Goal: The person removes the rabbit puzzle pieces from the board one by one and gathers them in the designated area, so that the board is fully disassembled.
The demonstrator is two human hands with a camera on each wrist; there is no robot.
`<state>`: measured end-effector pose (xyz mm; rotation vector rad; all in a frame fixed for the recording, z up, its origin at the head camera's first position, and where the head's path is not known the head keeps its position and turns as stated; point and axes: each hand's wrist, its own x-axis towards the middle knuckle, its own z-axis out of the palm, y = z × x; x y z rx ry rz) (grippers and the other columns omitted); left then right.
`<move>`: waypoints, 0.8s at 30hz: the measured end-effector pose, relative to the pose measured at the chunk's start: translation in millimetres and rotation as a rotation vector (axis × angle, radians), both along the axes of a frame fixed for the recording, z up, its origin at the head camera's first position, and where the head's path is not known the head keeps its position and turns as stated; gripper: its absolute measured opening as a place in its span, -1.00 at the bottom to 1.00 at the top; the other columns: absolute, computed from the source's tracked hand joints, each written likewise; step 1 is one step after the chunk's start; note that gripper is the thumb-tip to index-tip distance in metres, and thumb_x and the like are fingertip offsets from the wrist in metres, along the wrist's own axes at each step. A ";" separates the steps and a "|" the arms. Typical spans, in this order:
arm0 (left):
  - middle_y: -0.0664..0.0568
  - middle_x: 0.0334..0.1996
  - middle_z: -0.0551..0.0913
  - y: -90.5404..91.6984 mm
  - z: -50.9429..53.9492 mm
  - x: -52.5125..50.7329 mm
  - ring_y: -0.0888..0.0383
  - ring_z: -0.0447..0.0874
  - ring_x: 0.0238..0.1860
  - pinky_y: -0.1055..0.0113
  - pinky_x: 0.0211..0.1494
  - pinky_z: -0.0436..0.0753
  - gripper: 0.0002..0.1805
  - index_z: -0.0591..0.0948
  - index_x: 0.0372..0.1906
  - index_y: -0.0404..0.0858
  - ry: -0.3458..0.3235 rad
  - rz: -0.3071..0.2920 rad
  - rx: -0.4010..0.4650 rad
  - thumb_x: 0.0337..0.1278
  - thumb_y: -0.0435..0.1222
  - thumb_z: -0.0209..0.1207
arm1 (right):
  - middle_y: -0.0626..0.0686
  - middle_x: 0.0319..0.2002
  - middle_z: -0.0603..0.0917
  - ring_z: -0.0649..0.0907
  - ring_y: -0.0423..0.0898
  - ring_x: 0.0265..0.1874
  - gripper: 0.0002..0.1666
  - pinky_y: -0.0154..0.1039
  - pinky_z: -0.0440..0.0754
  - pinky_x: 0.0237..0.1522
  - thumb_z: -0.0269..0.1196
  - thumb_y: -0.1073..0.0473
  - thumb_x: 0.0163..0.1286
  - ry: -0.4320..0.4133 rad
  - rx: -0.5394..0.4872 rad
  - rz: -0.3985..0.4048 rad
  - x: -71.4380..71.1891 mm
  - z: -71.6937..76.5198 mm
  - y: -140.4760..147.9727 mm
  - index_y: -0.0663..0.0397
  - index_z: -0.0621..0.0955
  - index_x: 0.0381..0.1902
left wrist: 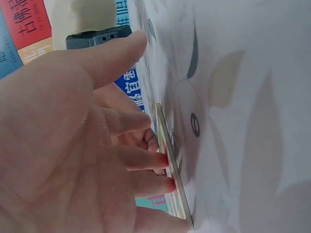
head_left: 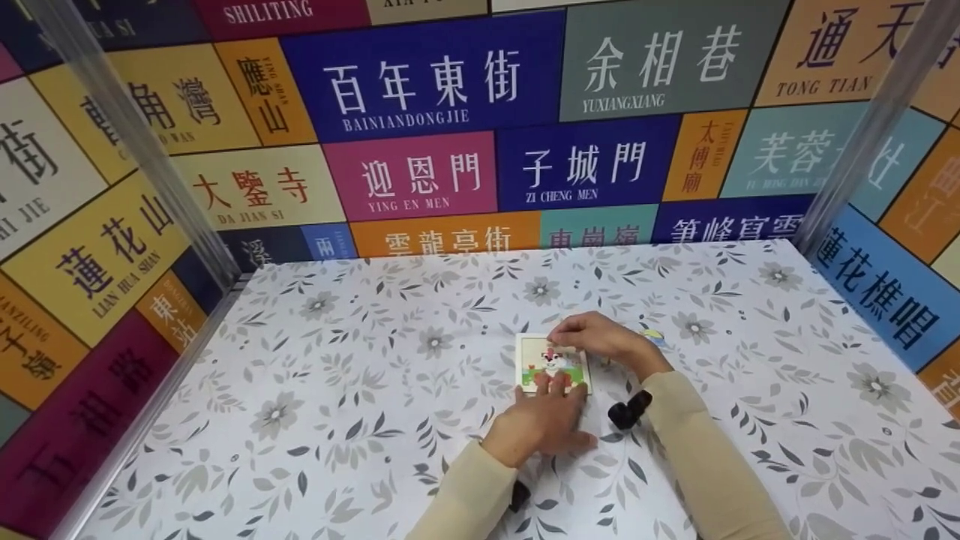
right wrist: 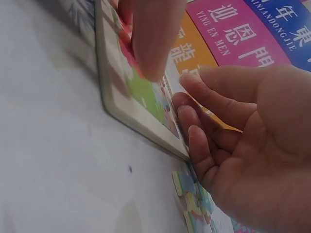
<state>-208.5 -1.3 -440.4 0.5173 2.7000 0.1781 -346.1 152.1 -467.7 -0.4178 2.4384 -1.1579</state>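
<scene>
A square, pale-framed jigsaw board (head_left: 529, 339) lies on the cloth, its picture showing a pink and white cartoon animal on green grass. My left hand (head_left: 538, 421) rests extended fingertips on its near part, and in the left wrist view the fingers (left wrist: 150, 158) reach onto the board's face. At the far right of the board is my right hand (head_left: 600, 337), fingers bent and thumb close to the index finger. Whether a piece sits between those fingertips is hidden. Several loose puzzle pieces (right wrist: 187, 199) lie beside the board under the right hand.
White cloth with grey flowers and leaves covers the table (head_left: 360, 360). A blue and yellow piece (head_left: 654, 336) shows behind the right wrist. Black wrist cameras (head_left: 630, 410) sit on both arms. Colourful panels with Chinese lettering (head_left: 420, 82) stand along the back and sides.
</scene>
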 end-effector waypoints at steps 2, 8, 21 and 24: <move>0.01 0.65 -0.05 0.2 -0.6 -0.1 -0.13 -0.07 0.63 -0.25 0.54 0.17 -0.11 0.09 0.60 0.12 -0.001 0.000 0.010 0.27 0.23 0.14 | 0.11 0.13 0.69 0.60 -0.02 0.11 -0.60 -0.05 0.48 0.19 0.19 -0.07 0.49 -0.001 -0.004 0.001 0.6 -0.8 -0.7 0.04 0.70 0.08; 0.08 0.66 -0.12 2.8 -2.9 -1.2 -0.19 -0.06 0.62 -0.26 0.55 0.14 -0.11 0.04 0.61 0.13 0.018 0.011 0.014 0.30 0.27 0.07 | 0.13 0.05 0.73 0.63 0.01 0.10 -0.63 0.00 0.50 0.23 0.20 -0.01 0.50 0.015 -0.037 0.040 3.1 -2.3 -3.1 0.11 0.70 0.06; 0.02 0.62 0.07 9.0 -3.5 4.7 -0.19 0.06 0.59 -0.19 0.53 0.22 -0.14 0.15 0.58 0.11 0.098 0.014 -0.061 0.27 0.29 0.08 | 0.13 0.01 0.76 0.64 0.05 0.12 -0.69 0.03 0.51 0.25 0.22 0.05 0.48 0.082 -0.008 0.076 4.6 0.3 -2.9 0.11 0.75 -0.01; 0.03 0.61 0.09 10.9 -4.1 4.6 -0.18 0.08 0.58 -0.19 0.51 0.26 -0.13 0.13 0.59 0.11 0.111 0.023 -0.079 0.27 0.29 0.08 | 0.15 -0.03 0.77 0.67 0.06 0.06 -0.74 0.00 0.57 0.17 0.21 0.17 0.48 0.138 0.009 0.109 4.8 -0.7 -3.9 0.14 0.76 -0.05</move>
